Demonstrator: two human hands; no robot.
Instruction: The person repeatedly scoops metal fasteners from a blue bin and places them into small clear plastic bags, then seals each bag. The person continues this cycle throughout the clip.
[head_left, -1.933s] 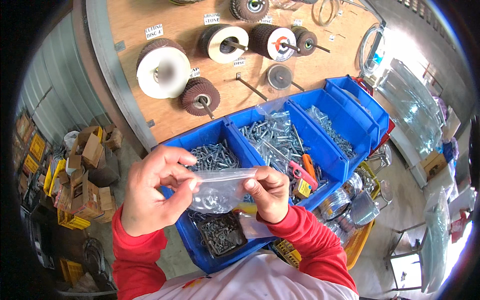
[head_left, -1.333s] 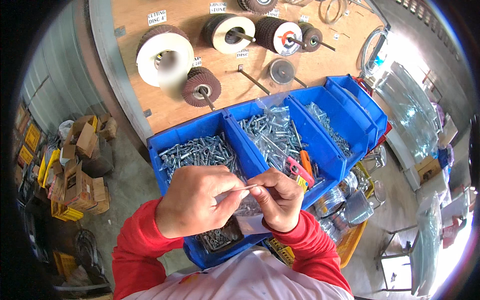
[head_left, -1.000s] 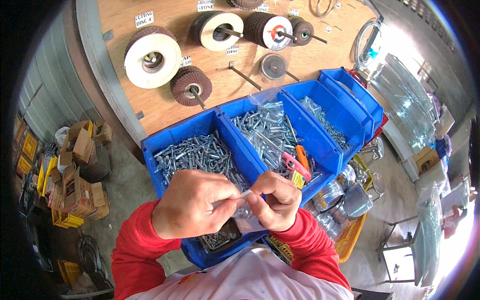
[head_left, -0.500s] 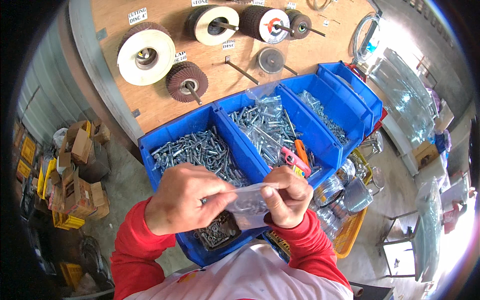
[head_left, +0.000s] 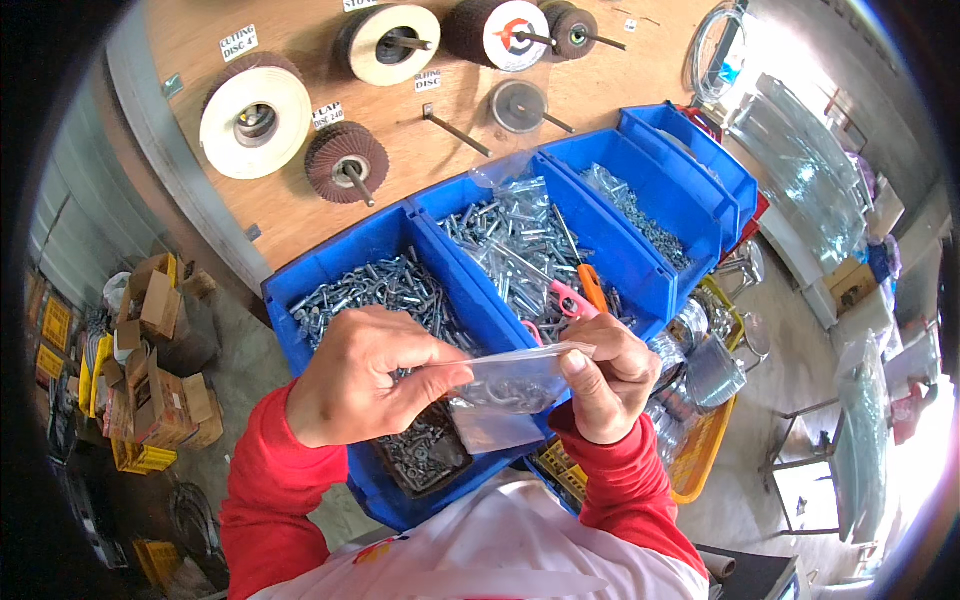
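Note:
Between my hands a small clear zip bag (head_left: pixel 510 388) is stretched by its top edge, with small metal pieces inside that I cannot make out singly. My left hand (head_left: pixel 365 380) pinches the left end of that edge between thumb and fingers. At the other end, my right hand (head_left: pixel 607 380) grips the bag with its thumb on the near side and fingers curled. Below the bag sits a dark tray (head_left: pixel 467 462) of nuts and washers. Bolts (head_left: pixel 385 295) fill the blue bin beyond my left hand. A pink-handled tool (head_left: pixel 570 300) and an orange-handled screwdriver (head_left: pixel 592 288) lie in the middle bin.
More blue bins (head_left: pixel 690 165) run to the far right, some holding small hardware. Behind them, abrasive discs (head_left: pixel 345 162) hang on pegs from a wooden board (head_left: pixel 290 215). A yellow crate (head_left: pixel 715 460) with wrapped metal parts stands right; cardboard boxes (head_left: pixel 160 400) are on the left.
My hands have spread apart, the right one moving rightward, so the bag's top edge is now pulled straight and more of the bag shows. The view has shifted slightly.

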